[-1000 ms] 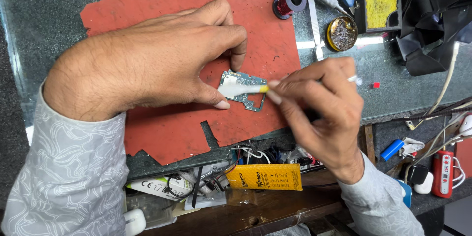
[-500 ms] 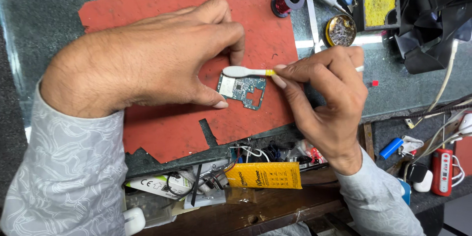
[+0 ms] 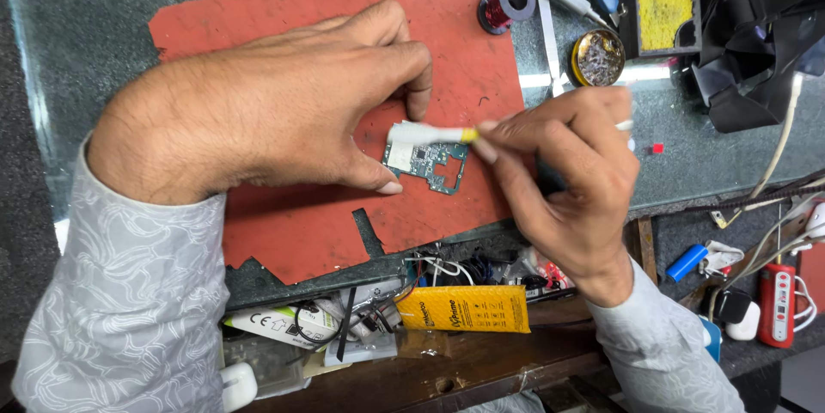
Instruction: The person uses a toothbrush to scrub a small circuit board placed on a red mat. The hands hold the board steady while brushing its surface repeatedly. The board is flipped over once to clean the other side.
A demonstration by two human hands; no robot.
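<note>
My left hand [image 3: 284, 112] sits arched over the red mat [image 3: 284, 232], thumb and index pinching the small green circuit board [image 3: 427, 161] by opposite edges, thumb at the near-left corner, fingertip at the far edge. Held that way so the board can't slide while the top face stays exposed. Board lies flat on the mat, roughly mid-right of it, just left of my other hand.

Right hand [image 3: 567, 181] is curled, fingers pressed together around a thin brush w/ yellow neck [image 3: 438, 134], gripped like a pen, close to the head for control. White bristle end rests across the board's far-left part, touching it. Low angle, so bristles lie nearly flat on the surface.

Mat sits on a glass-topped bench [image 3: 86, 18], prob. to protect it and stop slipping. Kept off to the far right, clear of my wrists: red wire spool [image 3: 503, 7], round tin of brass wool [image 3: 597, 58], yellow sponge in black holder [image 3: 663, 13]. Yellow pouch [image 3: 468, 308] lies on the shelf below the near edge.
</note>
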